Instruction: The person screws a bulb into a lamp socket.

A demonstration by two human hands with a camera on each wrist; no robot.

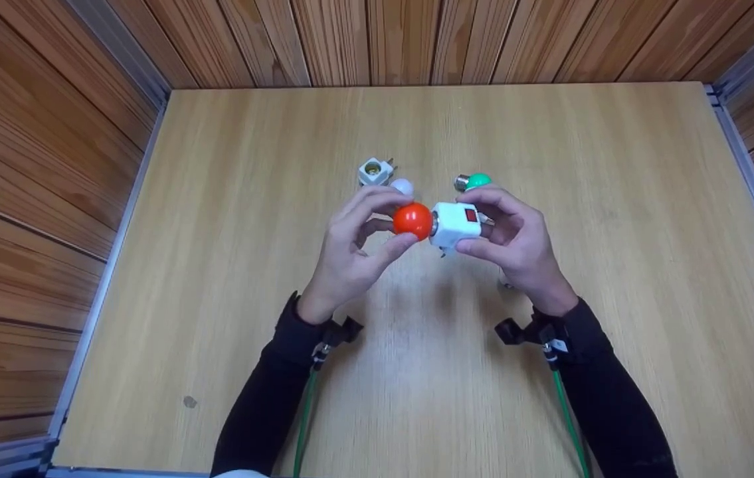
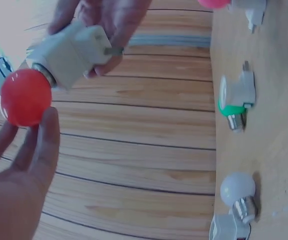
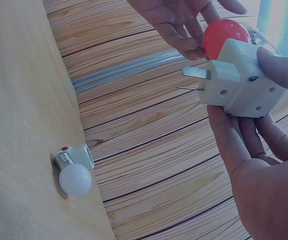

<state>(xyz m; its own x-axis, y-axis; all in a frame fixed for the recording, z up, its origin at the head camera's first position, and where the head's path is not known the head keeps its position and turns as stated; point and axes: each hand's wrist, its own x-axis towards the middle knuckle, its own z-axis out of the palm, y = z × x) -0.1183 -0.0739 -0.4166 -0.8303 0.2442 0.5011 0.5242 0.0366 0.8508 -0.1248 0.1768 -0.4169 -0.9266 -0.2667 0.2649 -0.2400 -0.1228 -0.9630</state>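
My left hand pinches a round red light bulb between thumb and fingertips, above the middle of the table. My right hand grips a white plug-in lamp socket with a red switch. Bulb and socket meet in line; a short stretch of the bulb's metal base shows at the socket's mouth. How deep the base sits is hidden. In the right wrist view, the socket's metal plug prongs stick out sideways.
Behind the hands lie another white socket, a white bulb and a green bulb. The left wrist view shows a further socket by the green bulb, and another red bulb at its top edge. Wood-panel walls border the table.
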